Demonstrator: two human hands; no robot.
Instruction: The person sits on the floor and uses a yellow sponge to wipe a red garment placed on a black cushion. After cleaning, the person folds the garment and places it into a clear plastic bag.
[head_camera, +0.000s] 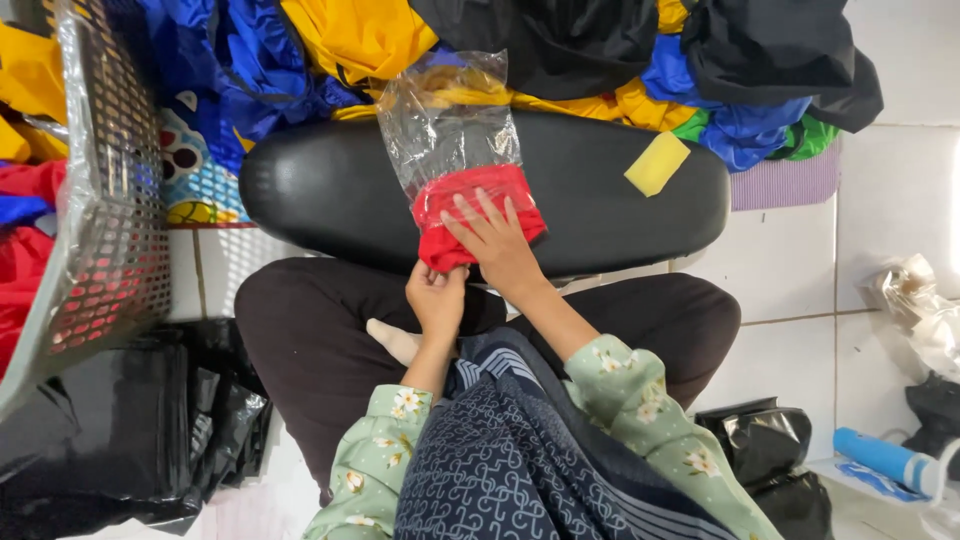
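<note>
Folded red cloth (478, 210), half inside clear plastic bag (448, 120)

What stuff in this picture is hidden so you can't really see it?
- Head view: the left hand grips the near end of the red cloth; its fingertips are tucked underneath.
- The right hand covers the middle of the cloth, so whether the clear plastic bag is sealed there cannot be told.
- The mesh basket is cut off by the left edge.
- The blue tube runs off the right edge.

One clear bag (450, 120), one yellow sponge (657, 163)
</note>
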